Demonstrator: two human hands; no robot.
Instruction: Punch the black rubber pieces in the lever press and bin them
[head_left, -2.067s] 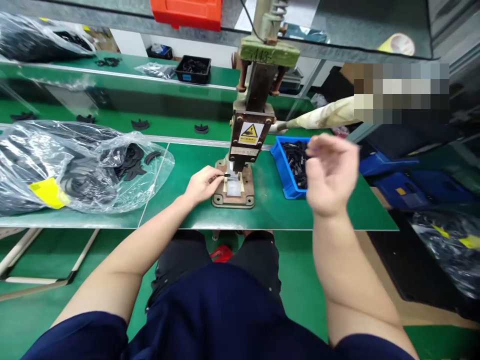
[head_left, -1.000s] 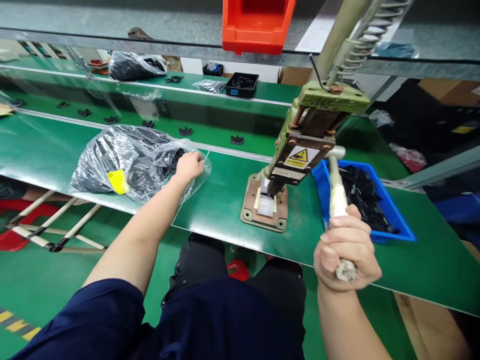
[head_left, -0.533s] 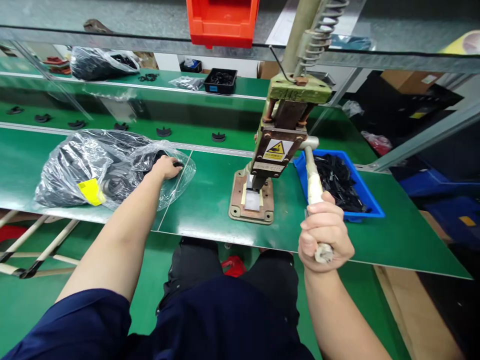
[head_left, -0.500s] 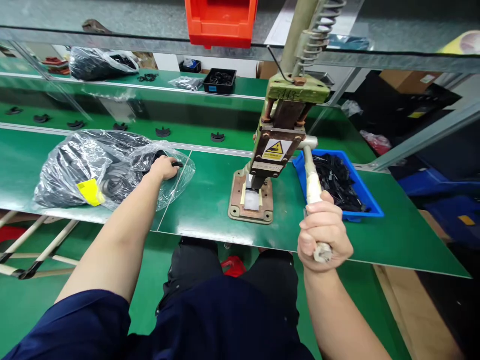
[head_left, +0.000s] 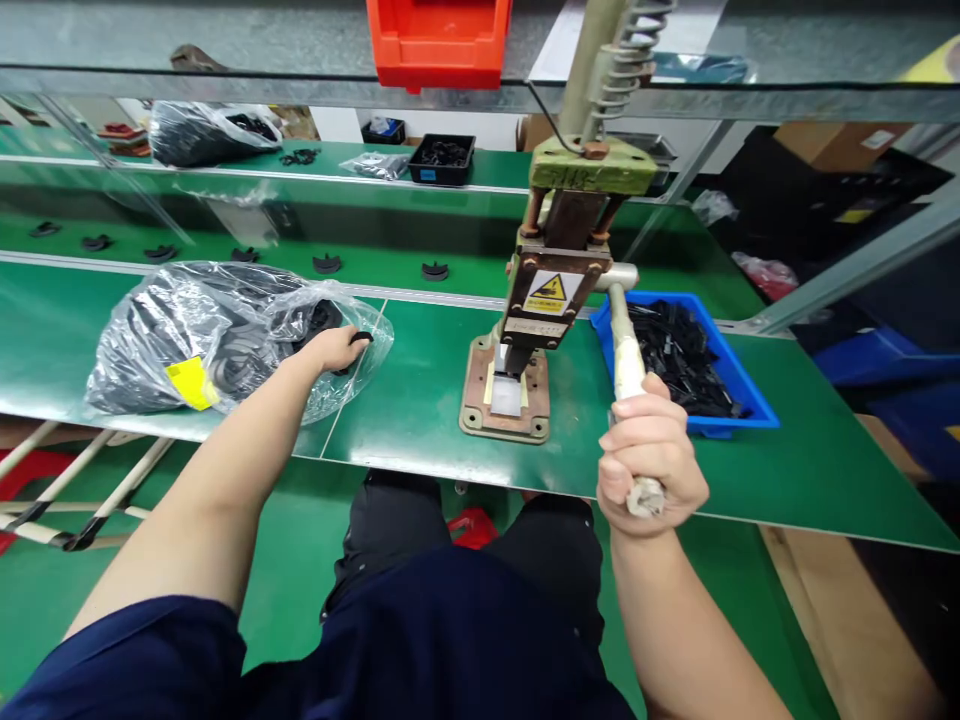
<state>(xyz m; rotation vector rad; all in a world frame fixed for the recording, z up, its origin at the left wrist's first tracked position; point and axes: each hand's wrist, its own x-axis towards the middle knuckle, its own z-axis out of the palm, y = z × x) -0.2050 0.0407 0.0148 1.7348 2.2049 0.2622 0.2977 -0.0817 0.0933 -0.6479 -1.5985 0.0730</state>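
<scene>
Barely shifted, left hand (head_left: pixel 330 348) pinches a black part (head_left: pixel 361 338) at the bag (head_left: pixel 195 330) mouth; right hand (head_left: pixel 651 462) stays clamped on the press lever (head_left: pixel 624 355).

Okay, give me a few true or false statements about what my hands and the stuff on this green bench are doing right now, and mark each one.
1. The right hand grips the press lever. True.
2. The left hand rests on the blue bin. False: it is at the mouth of the clear plastic bag, fingers on a black part.
3. The blue bin holds black parts. True.
4. The press stands to the left of the plastic bag. False: it stands to the bag's right, between bag and bin.
5. The orange bin sits on the bench beside the press. False: it is up on the shelf above.
</scene>
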